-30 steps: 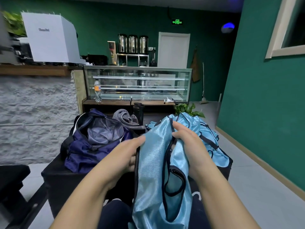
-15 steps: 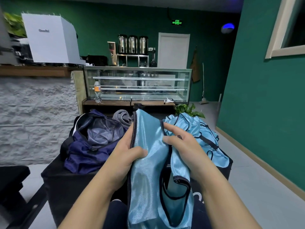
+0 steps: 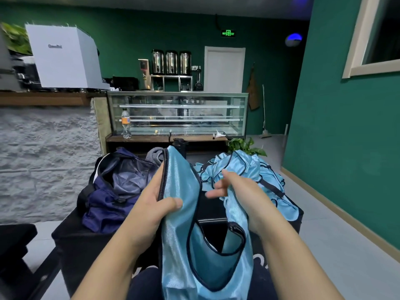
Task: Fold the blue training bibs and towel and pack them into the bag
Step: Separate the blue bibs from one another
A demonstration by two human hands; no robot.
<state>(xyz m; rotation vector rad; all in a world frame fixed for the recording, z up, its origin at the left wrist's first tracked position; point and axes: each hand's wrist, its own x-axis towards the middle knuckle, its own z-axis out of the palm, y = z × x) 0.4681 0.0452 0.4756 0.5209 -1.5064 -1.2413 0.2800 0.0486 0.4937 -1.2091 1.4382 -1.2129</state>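
A light blue training bib (image 3: 179, 241) with dark trim hangs in front of me above my lap. My left hand (image 3: 155, 204) grips its upper left edge, thumb pressed on the front. My right hand (image 3: 236, 191) holds the bib's other strap against the palm, with the first fingers stretched out to the left. An open navy bag (image 3: 108, 195) sits on the black bench (image 3: 71, 234) to the left. A grey towel (image 3: 154, 153) lies just behind the bag, partly hidden by the bib. A pile of more blue bibs (image 3: 255, 169) lies on the bench's right side.
A dark bottle (image 3: 180, 145) stands behind the raised bib. Beyond the bench is a glass display counter (image 3: 177, 113) with a plastic bottle (image 3: 126, 123) on its ledge. A stone-faced counter is at left, a green wall at right, and a potted plant (image 3: 244, 146) near the pile.
My hands have drawn apart, spreading the bib open. The left hand raised its edge higher, and the right hand shifted right with its fingers stretching out.
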